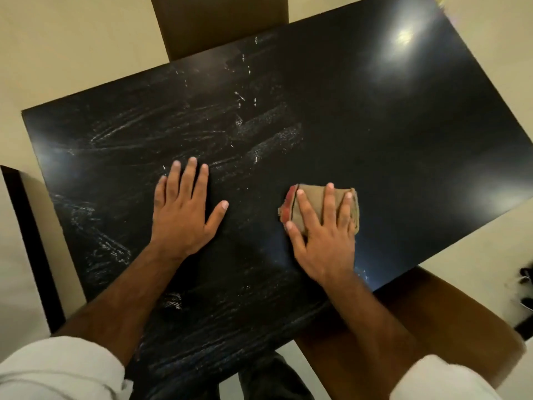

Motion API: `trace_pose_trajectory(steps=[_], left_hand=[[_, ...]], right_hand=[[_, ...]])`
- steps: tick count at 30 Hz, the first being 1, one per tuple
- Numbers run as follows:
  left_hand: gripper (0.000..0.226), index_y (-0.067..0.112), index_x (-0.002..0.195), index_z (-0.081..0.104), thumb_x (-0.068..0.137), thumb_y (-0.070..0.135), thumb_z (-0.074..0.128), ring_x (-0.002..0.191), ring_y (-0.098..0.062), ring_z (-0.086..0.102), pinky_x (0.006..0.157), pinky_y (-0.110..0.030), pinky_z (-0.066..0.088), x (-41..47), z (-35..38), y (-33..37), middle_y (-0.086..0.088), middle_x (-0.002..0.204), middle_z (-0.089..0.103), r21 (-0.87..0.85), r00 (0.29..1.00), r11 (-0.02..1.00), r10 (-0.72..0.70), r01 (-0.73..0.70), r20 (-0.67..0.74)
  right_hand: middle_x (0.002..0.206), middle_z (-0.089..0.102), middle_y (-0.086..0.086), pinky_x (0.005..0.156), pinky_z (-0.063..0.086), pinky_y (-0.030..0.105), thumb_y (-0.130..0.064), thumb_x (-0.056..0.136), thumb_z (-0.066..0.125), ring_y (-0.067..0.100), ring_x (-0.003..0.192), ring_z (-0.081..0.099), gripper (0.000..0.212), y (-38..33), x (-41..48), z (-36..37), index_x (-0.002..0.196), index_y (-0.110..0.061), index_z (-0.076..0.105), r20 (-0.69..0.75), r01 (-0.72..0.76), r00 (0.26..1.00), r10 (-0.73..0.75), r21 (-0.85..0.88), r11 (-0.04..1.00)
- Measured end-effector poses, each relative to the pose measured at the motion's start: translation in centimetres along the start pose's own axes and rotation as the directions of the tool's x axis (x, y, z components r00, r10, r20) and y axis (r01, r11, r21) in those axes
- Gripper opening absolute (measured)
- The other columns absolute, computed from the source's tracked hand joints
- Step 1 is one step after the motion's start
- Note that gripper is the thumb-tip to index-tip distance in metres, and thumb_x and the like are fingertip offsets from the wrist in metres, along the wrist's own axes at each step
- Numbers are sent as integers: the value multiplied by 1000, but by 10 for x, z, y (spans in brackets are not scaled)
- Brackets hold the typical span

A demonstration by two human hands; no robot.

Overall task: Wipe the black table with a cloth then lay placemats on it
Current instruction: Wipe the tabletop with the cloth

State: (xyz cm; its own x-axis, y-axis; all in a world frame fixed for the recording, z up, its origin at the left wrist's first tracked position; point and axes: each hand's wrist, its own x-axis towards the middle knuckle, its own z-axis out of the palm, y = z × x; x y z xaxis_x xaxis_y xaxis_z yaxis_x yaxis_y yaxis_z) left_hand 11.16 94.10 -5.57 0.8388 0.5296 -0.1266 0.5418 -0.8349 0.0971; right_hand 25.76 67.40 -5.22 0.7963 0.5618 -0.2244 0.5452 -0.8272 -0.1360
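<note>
Your right hand (pixel 323 238) lies flat on top of the folded tan cloth with a red stripe along one edge (pixel 314 196). Its fingers are straight and slightly spread across the fabric, and the thumb lies against the near left corner. It presses the cloth down rather than curling round it. The cloth sits on the glossy black rectangular table (pixel 389 140), a little right of centre and toward your side. Your left hand (pixel 181 215) rests palm-down on the bare tabletop, well apart from the cloth, with its fingers extended and fanned, holding nothing.

Pale wet streaks (pixel 173 131) cover the left and middle of the top. The right half shows only lamp glare, so it looks to be the part not yet wiped.

Expect the cloth to be soft, light, limp and probably damp. Its folded layers will likely slide over one another and open up if you push from an edge. Keep your palm over the middle of the pad with the pressure spread evenly, so the whole stack travels together. The polished surface looks slick, so the cloth should glide easily, and your bracing hand may slip on the wet patches.

No placemats are in view. A brown chair (pixel 219 21) stands at the far side and another (pixel 432 313) at your right.
</note>
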Motion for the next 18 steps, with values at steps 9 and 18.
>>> trace_pose_trajectory(steps=[9,18], left_hand=[[90,15,176,6,108,72,21,170,-29,-9,137,-57,4,33,10,-14,-6,185,-9,2,998,998,-60,60,2],[88,14,176,7,109,70,22,170,-28,-11,137,-58,8,35,9,-15,-5,185,-10,14,998,998,-57,57,-11]], right_hand=[[184,8,11,125,29,69,-72,104,36,53,166,4,72,-82,151,-5,171,-48,24,-158,69,985,-66,17,997],[184,8,6,126,26,67,-73,105,42,48,167,4,73,-29,78,-9,172,-50,22,-91,10,996,-11,-7,1000]])
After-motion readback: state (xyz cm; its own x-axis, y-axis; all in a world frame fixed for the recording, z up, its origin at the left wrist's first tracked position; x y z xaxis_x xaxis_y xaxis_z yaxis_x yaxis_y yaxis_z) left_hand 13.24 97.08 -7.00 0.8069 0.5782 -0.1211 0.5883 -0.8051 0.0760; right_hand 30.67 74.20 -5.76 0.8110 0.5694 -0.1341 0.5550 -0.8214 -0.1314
